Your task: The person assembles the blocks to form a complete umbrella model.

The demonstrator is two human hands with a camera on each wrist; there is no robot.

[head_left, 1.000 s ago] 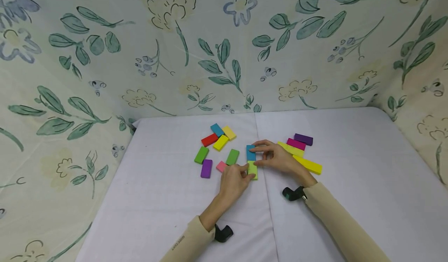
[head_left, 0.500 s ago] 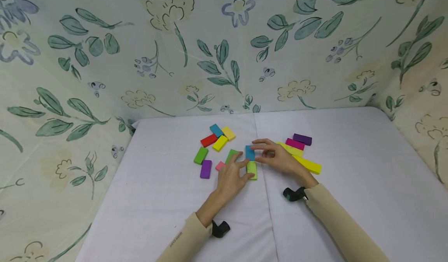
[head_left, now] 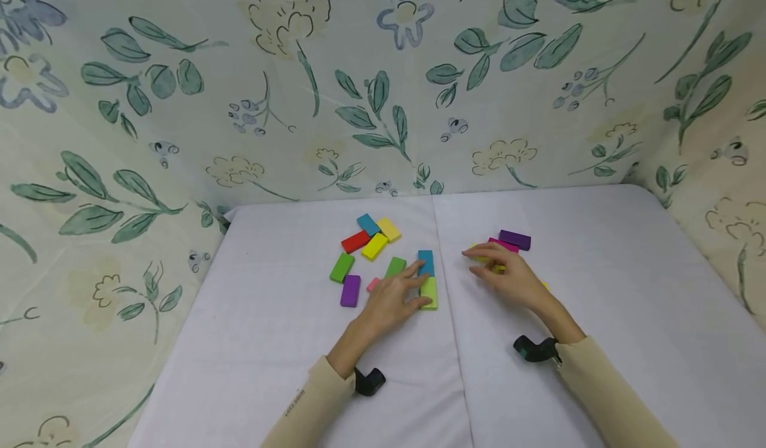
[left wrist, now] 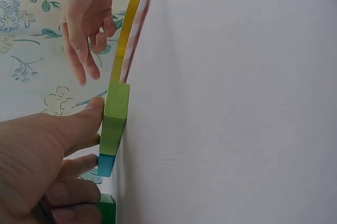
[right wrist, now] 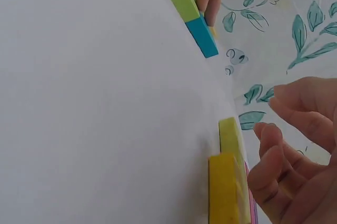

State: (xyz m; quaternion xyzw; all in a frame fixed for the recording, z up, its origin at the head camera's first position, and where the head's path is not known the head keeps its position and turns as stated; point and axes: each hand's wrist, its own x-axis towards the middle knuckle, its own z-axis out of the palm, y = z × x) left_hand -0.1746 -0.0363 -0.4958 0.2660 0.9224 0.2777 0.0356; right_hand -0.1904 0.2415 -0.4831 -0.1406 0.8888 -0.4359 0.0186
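Note:
Two blocks lie end to end on the white cloth: a blue block (head_left: 425, 258) behind a light green block (head_left: 432, 290). My left hand (head_left: 387, 307) rests its fingertips on this pair, thumb at the light green block, fingers spread loosely toward the blue one. In the left wrist view the thumb touches the light green block (left wrist: 116, 110). My right hand (head_left: 514, 280) holds nothing; its fingers are loosely bent over the right-hand blocks. A yellow block (right wrist: 223, 190) and a pale yellow block (right wrist: 229, 135) lie below it, mostly hidden in the head view.
A purple block (head_left: 350, 291), green block (head_left: 342, 268), red block (head_left: 356, 241) and several others form a loose arc at left. A pink block (head_left: 372, 284) is partly behind my left hand. A dark purple block (head_left: 515, 239) touches a magenta one at right.
My right hand has let go of the blue block and moved right, over the yellow blocks. My left fingers have spread from the light green block onto the blue one.

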